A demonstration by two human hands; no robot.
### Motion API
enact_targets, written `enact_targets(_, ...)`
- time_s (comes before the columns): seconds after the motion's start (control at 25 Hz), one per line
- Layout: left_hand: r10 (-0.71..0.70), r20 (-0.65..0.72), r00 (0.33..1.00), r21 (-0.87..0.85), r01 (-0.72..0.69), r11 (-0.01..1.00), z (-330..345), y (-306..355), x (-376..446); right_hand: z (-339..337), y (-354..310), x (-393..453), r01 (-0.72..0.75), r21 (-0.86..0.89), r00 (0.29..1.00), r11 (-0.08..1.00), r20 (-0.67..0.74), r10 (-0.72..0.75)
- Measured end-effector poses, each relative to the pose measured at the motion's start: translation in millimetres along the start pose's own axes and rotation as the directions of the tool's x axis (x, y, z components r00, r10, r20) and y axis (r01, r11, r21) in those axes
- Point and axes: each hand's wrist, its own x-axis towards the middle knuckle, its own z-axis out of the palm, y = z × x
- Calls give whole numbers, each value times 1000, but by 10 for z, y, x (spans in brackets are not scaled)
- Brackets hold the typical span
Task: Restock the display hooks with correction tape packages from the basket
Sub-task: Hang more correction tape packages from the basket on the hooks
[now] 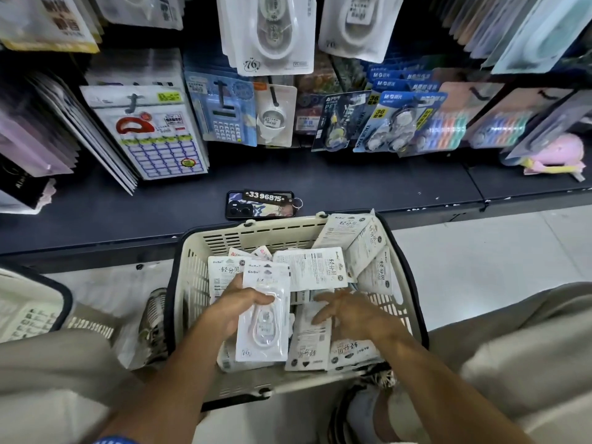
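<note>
Mostly white blister-carded correction tape packages (263, 312)

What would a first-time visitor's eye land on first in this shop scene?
Probably the cream basket at centre, heaped with white correction tape packages. The left hand grips a small stack above it while the right hand reaches in, fingers spread. Just beyond, a phone lies on the dark shelf.

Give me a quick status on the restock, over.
Left hand grips a stack of tape packages over the basket. Right hand open, reaching into the loose packs. Nothing in the way; phone lies on the shelf behind the basket.
</note>
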Motion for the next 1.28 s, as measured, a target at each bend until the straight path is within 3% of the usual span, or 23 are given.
enact_targets(0.08,12,-57,998,11,-12,1000,-7,-55,-1,-3,-48,-27,78,351,988,933,-151,-25)
enact_targets(0.16,30,-157,987,-24,-34,999,-48,-52,11,-106,-77,-91,157,723,926,672,-344,155)
enact_targets(0.24,45,-203,978,-46,-56,997,-64,-21,-6,-267,-61,-158,224,874,862,431,-384,330)
enact_targets(0.28,48,-181,982,-64,-60,996,-42,-7,-9,-328,-68,-178,213,898,864,385,-357,356)
enact_targets(0.32,47,-132,990,-92,-59,994,-5,15,-26,-362,-106,-181,161,901,884,403,-314,348)
enact_targets(0.4,21,91,996,-202,-2,979,103,52,-72,-313,-287,-137,41,874,924,483,-218,315)
enact_targets(0.48,-16,280,960,-197,74,978,181,42,-96,-208,-475,-59,28,889,942,457,-176,285)
enact_targets(0.56,10,277,961,-62,7,998,231,7,-102,-172,-504,-22,40,881,949,471,-180,257)
enact_targets(0.6,51,227,973,-4,-52,999,239,-17,-97,-201,-432,-40,30,840,952,541,-190,242)
enact_targets(0.68,96,129,987,32,-101,994,218,-38,-57,-285,-149,-105,-58,577,965,815,-177,194)
enact_targets(0.72,100,104,989,32,-104,994,197,-47,-28,-309,5,-145,-126,317,979,940,-116,170)
enact_targets(0.8,98,55,994,6,-99,995,162,-52,2,-291,211,-197,-153,-135,986,979,49,161)
enact_targets(0.84,96,24,995,-5,-96,995,152,-52,4,-250,248,-200,-121,-233,984,965,99,148)
enact_targets(0.92,93,-26,995,-27,-94,995,152,-62,31,-169,237,-186,-53,-163,992,985,103,70)
enact_targets(1.0,107,-51,993,-38,-109,993,156,-72,37,-96,170,-123,28,-35,1000,999,1,-28)
enact_targets(1.12,136,-101,985,-32,-140,990,129,-73,44,99,34,-22,52,-71,986,996,-157,-63)
enact_targets(1.2,146,-181,973,-83,-163,983,110,-38,41,133,25,-43,-7,242,982,970,-181,52)
enact_targets(1.28,118,-296,948,-214,-186,959,40,39,57,0,148,-95,-22,603,979,797,-148,139)
